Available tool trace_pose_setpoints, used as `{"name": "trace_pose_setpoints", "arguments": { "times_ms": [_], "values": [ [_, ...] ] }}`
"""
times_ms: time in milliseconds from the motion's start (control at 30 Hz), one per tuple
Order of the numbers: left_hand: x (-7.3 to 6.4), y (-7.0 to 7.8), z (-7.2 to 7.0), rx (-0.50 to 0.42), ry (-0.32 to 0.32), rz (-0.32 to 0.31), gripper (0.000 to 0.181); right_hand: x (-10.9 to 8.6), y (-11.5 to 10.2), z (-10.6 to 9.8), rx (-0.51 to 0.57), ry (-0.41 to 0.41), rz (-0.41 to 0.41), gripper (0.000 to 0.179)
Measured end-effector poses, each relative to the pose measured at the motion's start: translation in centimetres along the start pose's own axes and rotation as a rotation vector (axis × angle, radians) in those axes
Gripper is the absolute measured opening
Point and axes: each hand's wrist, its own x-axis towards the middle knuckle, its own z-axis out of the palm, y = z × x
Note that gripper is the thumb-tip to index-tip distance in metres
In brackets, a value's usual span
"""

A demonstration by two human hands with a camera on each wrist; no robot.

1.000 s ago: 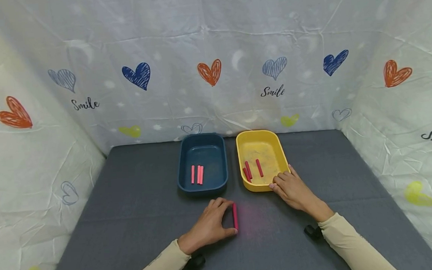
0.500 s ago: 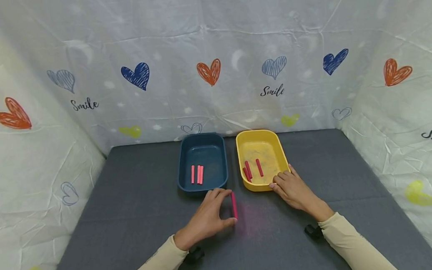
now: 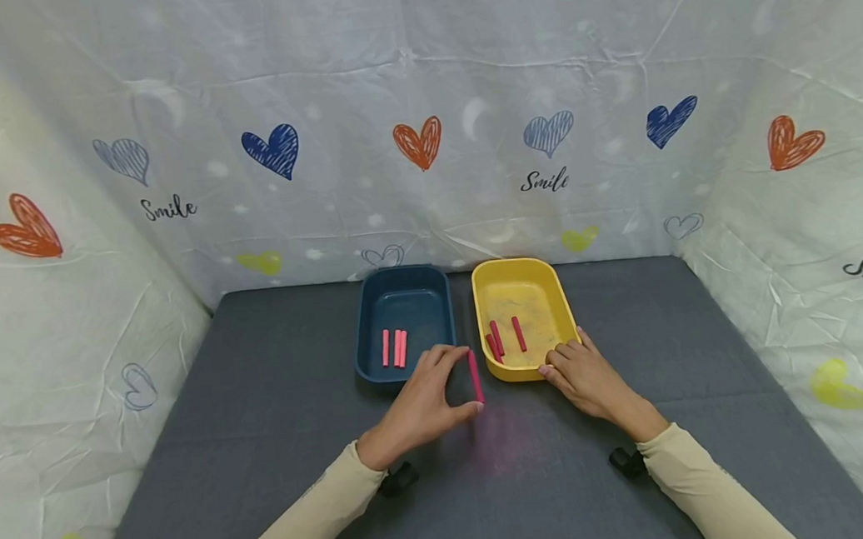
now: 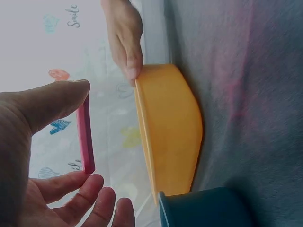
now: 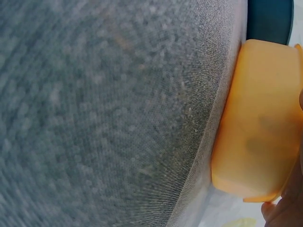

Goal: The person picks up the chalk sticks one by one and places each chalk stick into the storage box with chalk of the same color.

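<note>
My left hand (image 3: 420, 408) pinches a dark pink chalk stick (image 3: 475, 377) by its two ends, thumb at the near end and a fingertip at the far end. The left wrist view shows the same chalk stick (image 4: 85, 137) raised off the table. In the head view it lies between the front ends of a dark blue tray (image 3: 415, 304) and a yellow tray (image 3: 527, 292). My right hand (image 3: 589, 379) grips the yellow tray's rim at its front right corner. Dark red chalk sticks (image 3: 518, 333) lie in the yellow tray, lighter pink chalk sticks (image 3: 386, 348) in the blue one.
A grey cloth covers the table (image 3: 284, 413), with a smear of pink dust (image 3: 503, 440) in front of the trays. Behind both trays hangs a white curtain (image 3: 349, 167) printed with hearts, which also closes off the left and right sides.
My left hand has lifted the chalk stick and carried it forward and slightly right, up toward the trays. My right hand has stayed on the yellow tray.
</note>
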Motion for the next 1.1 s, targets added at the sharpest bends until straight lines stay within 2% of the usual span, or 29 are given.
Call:
{"name": "trace_pose_setpoints", "arguments": {
  "times_ms": [267,567,1100],
  "values": [
    [2.3,0.3,0.3,0.0,0.029,-0.014,0.08,0.1,-0.1,-0.1,0.0,0.001,-0.01,0.02],
    [4.6,0.5,0.6,-0.059,0.056,0.043,0.078,0.1,-0.1,0.0,-0.015,-0.008,0.0,0.021],
    [8.7,1.4,1.0,-0.048,0.042,0.08,0.078,0.0,-0.1,-0.1,-0.005,-0.009,-0.002,0.021]
  ]
}}
